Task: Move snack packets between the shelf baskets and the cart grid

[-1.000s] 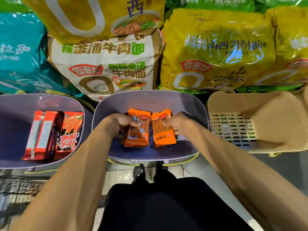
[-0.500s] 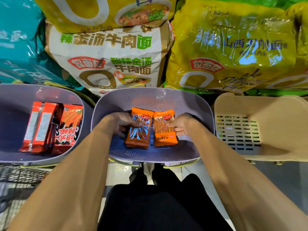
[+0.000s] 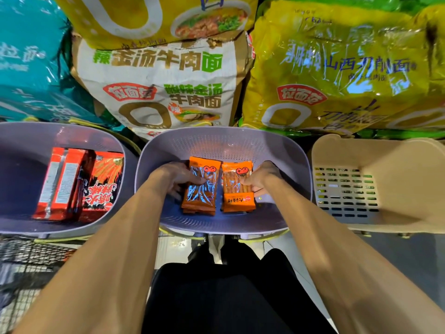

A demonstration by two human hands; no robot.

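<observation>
Two orange snack packets lie side by side in the middle lilac basket (image 3: pixel 296 165). My left hand (image 3: pixel 177 180) grips the left orange packet (image 3: pixel 201 189) by its left edge, thumb on top. My right hand (image 3: pixel 258 180) grips the right orange packet (image 3: pixel 238 189) by its right edge. Both packets look like small stacks. The left lilac basket (image 3: pixel 21 165) holds several red snack packets (image 3: pixel 79 184). The cart grid (image 3: pixel 21 273) shows at the lower left, below the baskets.
A beige basket (image 3: pixel 397 165) stands at the right with nothing in it. Large noodle bags (image 3: pixel 163 88) are stacked behind the baskets. My dark trousers (image 3: pixel 221 297) and pale floor lie below.
The view has shifted slightly, with the baskets sitting a little lower in frame. Both hands stay on the orange packets in the middle basket.
</observation>
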